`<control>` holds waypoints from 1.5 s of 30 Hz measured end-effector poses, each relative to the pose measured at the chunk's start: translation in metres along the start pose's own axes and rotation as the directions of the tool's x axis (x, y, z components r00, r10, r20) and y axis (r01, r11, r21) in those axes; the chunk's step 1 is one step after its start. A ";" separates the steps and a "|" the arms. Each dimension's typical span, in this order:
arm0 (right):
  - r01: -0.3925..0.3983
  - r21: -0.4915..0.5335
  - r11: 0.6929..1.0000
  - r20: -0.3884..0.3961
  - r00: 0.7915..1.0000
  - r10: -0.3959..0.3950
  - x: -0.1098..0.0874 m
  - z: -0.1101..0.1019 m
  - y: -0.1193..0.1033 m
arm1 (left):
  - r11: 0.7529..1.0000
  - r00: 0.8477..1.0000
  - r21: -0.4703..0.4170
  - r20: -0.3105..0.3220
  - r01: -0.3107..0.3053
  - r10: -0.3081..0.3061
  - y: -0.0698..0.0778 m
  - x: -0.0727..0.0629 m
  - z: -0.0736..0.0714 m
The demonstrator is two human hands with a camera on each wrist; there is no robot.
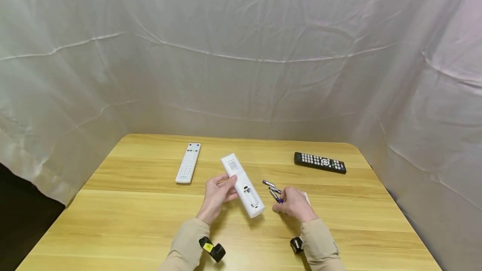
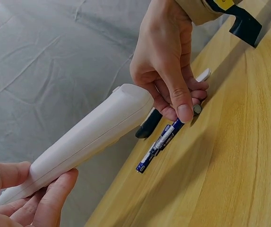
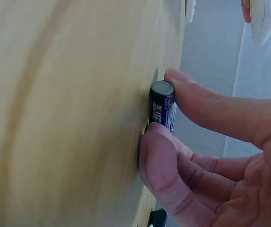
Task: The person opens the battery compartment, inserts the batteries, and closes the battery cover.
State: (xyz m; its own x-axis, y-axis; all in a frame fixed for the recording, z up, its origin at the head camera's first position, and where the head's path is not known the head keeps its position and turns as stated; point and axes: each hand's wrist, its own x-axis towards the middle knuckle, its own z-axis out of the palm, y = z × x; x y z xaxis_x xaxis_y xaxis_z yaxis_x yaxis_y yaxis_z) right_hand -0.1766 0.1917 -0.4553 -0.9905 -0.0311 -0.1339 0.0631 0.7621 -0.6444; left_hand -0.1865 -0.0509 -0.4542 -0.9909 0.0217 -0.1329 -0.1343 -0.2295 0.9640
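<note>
My left hand (image 1: 217, 195) grips a white remote control (image 1: 241, 181) held tilted above the table. Its back faces up, showing a bare battery compartment (image 1: 251, 198) without a cover. To the right of it, my right hand (image 1: 295, 204) is down at the tabletop. Thumb and forefinger pinch a dark blue battery (image 3: 162, 104), its flat grey end showing in the right wrist view. More blue-and-silver batteries (image 1: 269, 183) lie just beyond those fingertips, close together. Partly hidden behind the right hand is a small white piece (image 1: 306, 198).
Another white remote (image 1: 188, 163) lies buttons up at the left of the wooden table (image 1: 132, 221). A black remote (image 1: 320, 162) lies at the back right. Grey cloth (image 1: 241, 87) hangs behind the table and along its sides.
</note>
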 end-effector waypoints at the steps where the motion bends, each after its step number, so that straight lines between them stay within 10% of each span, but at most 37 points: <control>1: -0.004 -0.002 1.000 0.001 1.000 0.004 0.001 0.000 0.000 | 1.000 1.000 0.000 0.001 0.000 0.000 0.000 0.000 0.000; 37: -0.018 0.083 0.996 0.065 0.998 0.013 -0.001 -0.010 0.005 | 1.000 1.000 -0.012 -0.005 0.017 -0.017 -0.002 -0.003 -0.001; 45: 0.208 0.149 0.967 0.028 0.976 -0.214 0.003 -0.017 0.004 | 1.000 1.000 -0.023 0.000 0.020 -0.020 -0.002 -0.003 -0.001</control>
State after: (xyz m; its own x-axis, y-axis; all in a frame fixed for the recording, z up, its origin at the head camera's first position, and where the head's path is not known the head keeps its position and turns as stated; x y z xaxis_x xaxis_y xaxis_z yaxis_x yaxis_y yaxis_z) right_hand -0.1816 0.2063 -0.4455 -0.9772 -0.2117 -0.0137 -0.1266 0.6337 -0.7632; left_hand -0.1835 -0.0515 -0.4563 -0.9879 0.0261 -0.1526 -0.1542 -0.2514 0.9555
